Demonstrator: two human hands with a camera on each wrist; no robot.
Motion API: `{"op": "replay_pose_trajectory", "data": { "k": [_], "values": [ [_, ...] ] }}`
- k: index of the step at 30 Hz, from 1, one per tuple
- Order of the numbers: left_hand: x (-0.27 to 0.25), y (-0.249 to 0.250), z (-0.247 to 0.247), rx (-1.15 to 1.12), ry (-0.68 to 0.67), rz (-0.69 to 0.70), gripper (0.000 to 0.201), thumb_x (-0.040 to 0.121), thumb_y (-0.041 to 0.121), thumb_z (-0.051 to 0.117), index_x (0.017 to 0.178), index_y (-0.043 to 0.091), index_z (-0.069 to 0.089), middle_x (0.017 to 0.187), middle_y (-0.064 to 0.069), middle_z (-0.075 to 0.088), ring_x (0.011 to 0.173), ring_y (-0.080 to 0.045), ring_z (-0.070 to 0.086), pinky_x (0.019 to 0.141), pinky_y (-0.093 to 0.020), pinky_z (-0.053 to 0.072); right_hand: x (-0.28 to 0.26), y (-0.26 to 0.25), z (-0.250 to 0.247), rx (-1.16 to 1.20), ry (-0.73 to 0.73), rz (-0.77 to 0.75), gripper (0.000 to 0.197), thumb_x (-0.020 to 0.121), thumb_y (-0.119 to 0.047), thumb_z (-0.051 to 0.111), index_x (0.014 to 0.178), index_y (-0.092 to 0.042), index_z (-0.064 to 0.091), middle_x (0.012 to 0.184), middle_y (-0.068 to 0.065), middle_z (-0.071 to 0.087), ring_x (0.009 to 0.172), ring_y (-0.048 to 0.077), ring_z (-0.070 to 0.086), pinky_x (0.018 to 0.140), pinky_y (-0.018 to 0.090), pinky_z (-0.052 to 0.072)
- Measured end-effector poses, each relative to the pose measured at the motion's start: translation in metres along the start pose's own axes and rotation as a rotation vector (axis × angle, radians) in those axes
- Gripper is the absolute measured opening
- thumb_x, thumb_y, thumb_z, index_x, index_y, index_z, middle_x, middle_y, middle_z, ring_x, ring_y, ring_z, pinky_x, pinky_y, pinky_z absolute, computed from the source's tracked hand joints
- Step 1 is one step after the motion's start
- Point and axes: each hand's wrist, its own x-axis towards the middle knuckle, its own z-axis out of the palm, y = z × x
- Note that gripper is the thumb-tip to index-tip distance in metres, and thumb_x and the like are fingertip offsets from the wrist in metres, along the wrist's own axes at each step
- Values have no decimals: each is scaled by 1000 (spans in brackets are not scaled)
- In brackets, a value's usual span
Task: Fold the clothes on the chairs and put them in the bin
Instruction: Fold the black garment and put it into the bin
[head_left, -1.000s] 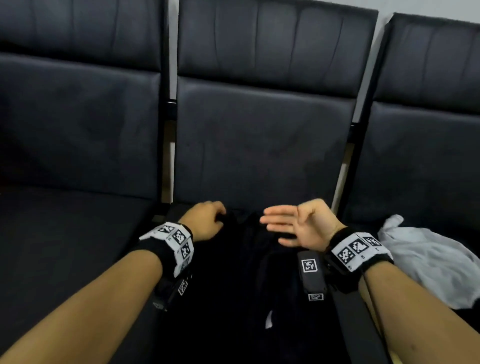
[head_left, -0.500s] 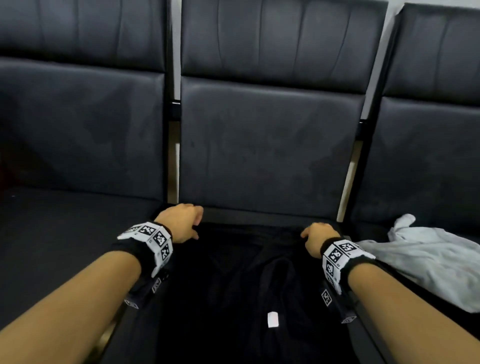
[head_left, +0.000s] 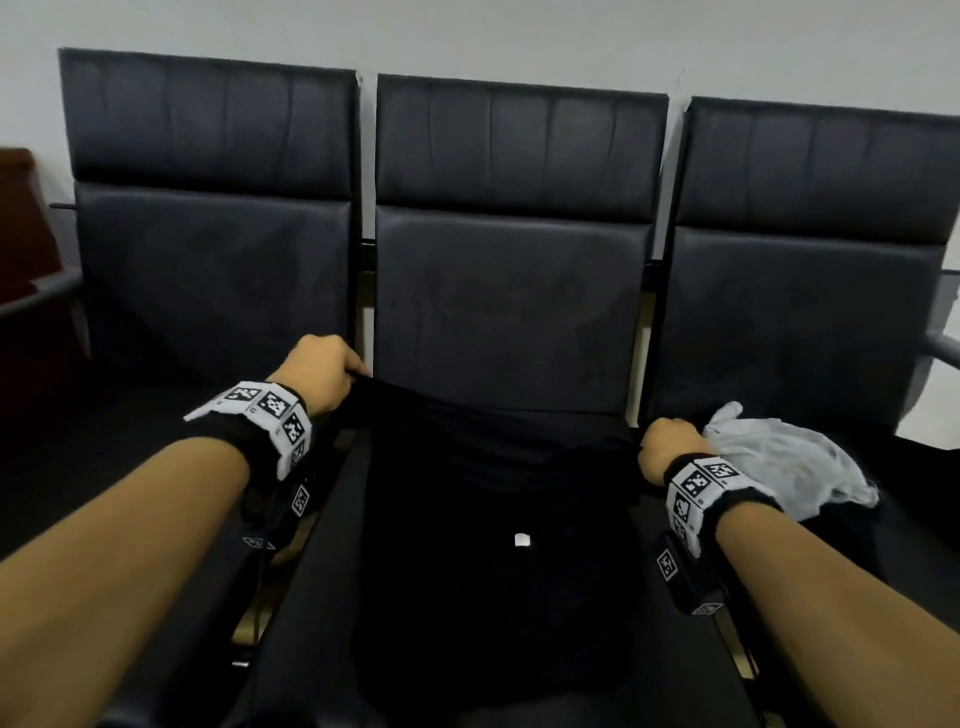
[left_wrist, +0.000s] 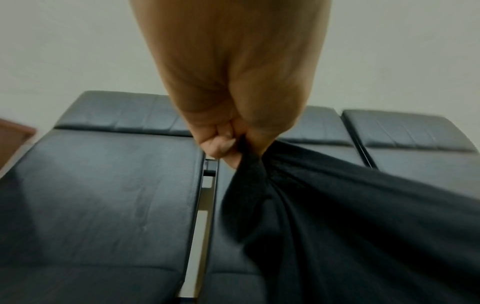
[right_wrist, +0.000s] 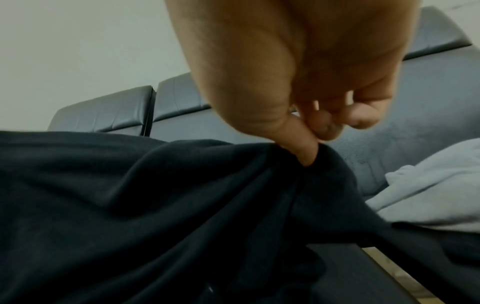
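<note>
**Far edge now lifting**

Left hand (head_left: 322, 376) has risen off the middle chair (head_left: 511, 312), fist bunching the black garment (head_left: 493, 519). Right hand (head_left: 667, 449) pinches the other corner, lower (thumb over fabric). Garment's near part still on the seat; grey garment (head_left: 779, 457) waits rightward. Fold starting; bin unseen.

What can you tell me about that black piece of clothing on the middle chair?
The black garment looks like soft, matte knit fabric with a small white tag near its middle. It lies spread over the middle chair's seat, its far edge lifted. The left hand and the right hand each pinch a far corner. The light grey garment lies beside it.
</note>
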Motion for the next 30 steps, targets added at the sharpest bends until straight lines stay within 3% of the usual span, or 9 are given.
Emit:
{"op": "replay_pose_trajectory", "data": {
  "k": [6, 9, 13, 16, 18, 22, 25, 27, 30],
  "values": [
    [-10, -5, -44, -266, 282, -99, 19, 88, 3, 57, 94, 15, 71, 95, -8, 70, 97, -24, 64, 93, -34, 49, -19, 16, -41, 293, 260, -5, 25, 82, -13, 51, 96, -16, 71, 113, 12, 60, 106, 34, 56, 98, 44, 45],
    [-10, 2, -52, -533, 309, -166, 13, 93, 14, 56, 81, 16, 61, 78, -4, 61, 84, -24, 58, 82, -36, 48, -29, 11, -59, 514, 300, 38, 19, 83, -15, 46, 73, -8, 62, 96, 13, 61, 91, 33, 54, 93, 42, 43],
    [-18, 26, -56, -1052, 269, -142, 23, 99, 11, 43, 79, 21, 50, 75, -1, 53, 69, -13, 53, 63, -31, 49, -30, 7, -64, 975, 112, 17, 27, 90, -1, 46, 108, 7, 64, 111, 23, 60, 103, 41, 57, 74, 32, 42],
    [-22, 37, -60, -1164, 289, -66, 23, 100, 14, 45, 79, 23, 51, 72, 3, 54, 62, -8, 53, 56, -26, 47, -47, 4, -69, 1390, -15, -14, 16, 79, 4, 46, 77, -5, 59, 82, 13, 54, 66, 23, 53, 57, 28, 41],
    [-20, 37, -63, -1216, 296, -23, 23, 99, 16, 51, 77, 22, 53, 69, 5, 56, 60, -6, 55, 54, -23, 46, -62, 2, -77, 1505, -176, -129, 22, 69, 0, 42, 77, -5, 62, 75, 10, 62, 63, 21, 59, 61, 29, 46],
    [-21, 32, -71, -1221, 297, 28, 18, 94, 15, 60, 76, 17, 61, 66, 4, 63, 60, -6, 60, 59, -19, 51, -75, 4, -91, 1372, -322, -290, 26, 90, -4, 51, 108, -3, 69, 104, 17, 70, 95, 29, 67, 85, 37, 55],
    [-25, 25, -71, -1160, 291, 18, 19, 93, 15, 62, 74, 12, 65, 57, 7, 64, 55, -4, 59, 56, -16, 50, -67, 6, -86, 947, -41, -321, 13, 87, -5, 67, 96, -9, 75, 100, 10, 73, 99, 23, 67, 94, 34, 51],
    [-32, 19, -70, -1149, 271, 0, 25, 91, 14, 65, 66, 13, 67, 55, 7, 64, 53, -4, 58, 55, -15, 49, -63, 12, -83, 908, 106, -300, 8, 87, -9, 69, 89, -13, 75, 94, 4, 72, 93, 18, 65, 89, 30, 51],
    [-46, 7, -75, -1197, 189, -93, 28, 80, 9, 71, 52, 13, 70, 58, 2, 66, 56, -10, 63, 57, -19, 51, -64, 20, -88, 1138, 230, -303, 14, 89, -7, 65, 82, -19, 70, 90, 4, 67, 85, 15, 60, 77, 25, 47]
  ]
}}
